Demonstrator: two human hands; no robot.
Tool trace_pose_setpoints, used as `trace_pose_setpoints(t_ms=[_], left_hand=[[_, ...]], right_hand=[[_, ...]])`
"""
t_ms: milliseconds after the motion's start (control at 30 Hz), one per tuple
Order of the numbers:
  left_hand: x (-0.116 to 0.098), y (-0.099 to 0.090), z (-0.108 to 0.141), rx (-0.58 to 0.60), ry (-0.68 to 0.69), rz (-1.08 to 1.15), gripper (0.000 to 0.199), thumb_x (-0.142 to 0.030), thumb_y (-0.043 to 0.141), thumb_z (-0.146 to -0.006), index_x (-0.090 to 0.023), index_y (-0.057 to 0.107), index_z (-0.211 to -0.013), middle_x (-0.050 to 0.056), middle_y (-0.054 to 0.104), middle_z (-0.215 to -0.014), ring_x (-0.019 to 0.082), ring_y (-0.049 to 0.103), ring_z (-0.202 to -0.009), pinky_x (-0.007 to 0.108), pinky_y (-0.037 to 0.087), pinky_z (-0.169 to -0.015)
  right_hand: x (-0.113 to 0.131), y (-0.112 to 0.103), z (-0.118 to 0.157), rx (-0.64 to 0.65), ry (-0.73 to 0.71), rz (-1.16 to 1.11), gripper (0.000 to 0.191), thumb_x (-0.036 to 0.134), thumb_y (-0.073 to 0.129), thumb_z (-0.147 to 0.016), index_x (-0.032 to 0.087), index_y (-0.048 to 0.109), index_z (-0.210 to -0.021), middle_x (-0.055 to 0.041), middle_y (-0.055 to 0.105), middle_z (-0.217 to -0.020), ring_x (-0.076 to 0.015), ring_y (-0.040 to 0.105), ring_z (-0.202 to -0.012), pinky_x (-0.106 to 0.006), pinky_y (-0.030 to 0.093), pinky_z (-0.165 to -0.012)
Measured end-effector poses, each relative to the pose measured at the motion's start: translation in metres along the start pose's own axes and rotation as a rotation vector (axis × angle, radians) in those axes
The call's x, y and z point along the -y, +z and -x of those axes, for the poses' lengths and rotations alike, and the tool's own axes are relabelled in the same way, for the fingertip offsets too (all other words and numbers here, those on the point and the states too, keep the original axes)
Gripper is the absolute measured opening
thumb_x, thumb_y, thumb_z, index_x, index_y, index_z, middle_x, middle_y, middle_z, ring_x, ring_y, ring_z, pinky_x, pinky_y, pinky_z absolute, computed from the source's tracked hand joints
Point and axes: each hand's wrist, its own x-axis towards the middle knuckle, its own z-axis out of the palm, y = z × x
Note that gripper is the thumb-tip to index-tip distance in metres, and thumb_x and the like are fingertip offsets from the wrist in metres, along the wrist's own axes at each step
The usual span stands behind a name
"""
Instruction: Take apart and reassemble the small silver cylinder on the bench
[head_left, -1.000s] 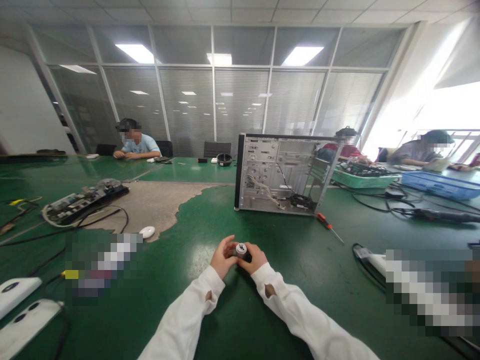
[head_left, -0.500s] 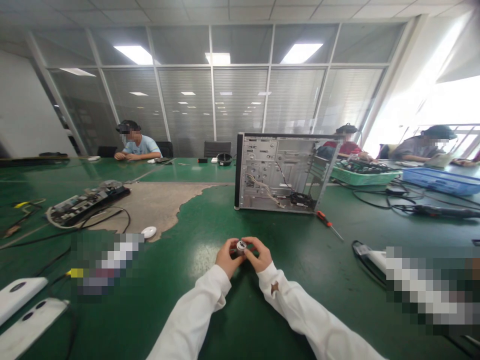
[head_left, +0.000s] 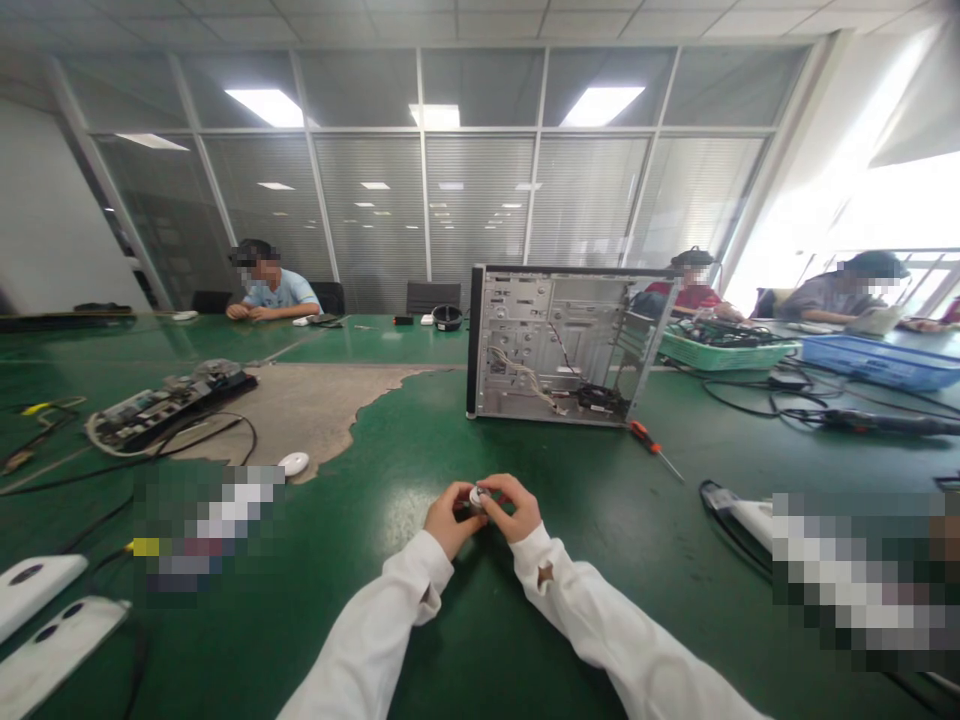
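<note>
A small round silvery-white part (head_left: 475, 496) is held between my two hands above the green table (head_left: 480, 610). My left hand (head_left: 450, 518) grips it from the left side, thumb and fingers curled round it. From the right, my right hand (head_left: 514, 505) pinches the same part, with its fingertips over the top. What the part is exactly is too small to tell. Beyond my hands stands an open metal computer case (head_left: 525, 345), with cables and a black fan inside. An orange-handled screwdriver (head_left: 645, 438) lies at the case's lower right corner.
Left are a power strip-like device with exposed parts (head_left: 172, 405), a white oval object (head_left: 294, 464) and white casings (head_left: 64, 645). Right are a green basket (head_left: 731, 352) of cables, a blue basket (head_left: 881, 362) and a black tool (head_left: 877, 422). Three people sit across the table.
Both hands and the small part have shifted slightly left in view. My right fingers have moved further over the part's top, and its face looks turned.
</note>
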Motion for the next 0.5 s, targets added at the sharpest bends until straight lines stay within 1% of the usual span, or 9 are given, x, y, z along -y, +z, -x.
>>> trace_pose_setpoints(t_ms=[133, 300, 500], left_hand=[[-0.0008, -0.0001, 0.0004, 0.005, -0.015, -0.009, 0.033, -0.018, 0.064, -0.057, -0.017, 0.051, -0.087, 0.005, 0.060, -0.087, 0.017, 0.055, -0.082, 0.030, 0.042, -0.075], [-0.0032, -0.0003, 0.0001, 0.002, -0.028, -0.020, 0.032, -0.019, 0.064, -0.058, -0.017, 0.052, -0.088, 0.005, 0.061, -0.087, 0.018, 0.055, -0.083, 0.031, 0.041, -0.076], [-0.0054, 0.0002, 0.0005, -0.010, -0.031, -0.006, 0.031, -0.018, 0.063, -0.058, -0.018, 0.053, -0.087, 0.004, 0.061, -0.088, 0.018, 0.055, -0.084, 0.032, 0.041, -0.078]], right_hand=[[-0.0011, 0.0035, -0.0005, -0.032, 0.028, -0.022, 0.014, 0.022, 0.052, -0.066, 0.021, 0.061, -0.077, -0.0022, 0.057, -0.076, -0.0130, 0.052, -0.071, -0.021, 0.042, -0.052], [-0.0006, 0.0048, -0.0019, -0.029, 0.087, -0.040, 0.011, 0.023, 0.052, -0.066, 0.020, 0.060, -0.074, -0.0017, 0.057, -0.075, -0.0122, 0.052, -0.069, -0.020, 0.041, -0.051], [0.0001, 0.0000, -0.0078, -0.059, 0.078, -0.041, 0.011, 0.025, 0.052, -0.067, 0.020, 0.059, -0.074, -0.0026, 0.058, -0.078, -0.0133, 0.053, -0.073, -0.021, 0.042, -0.053]])
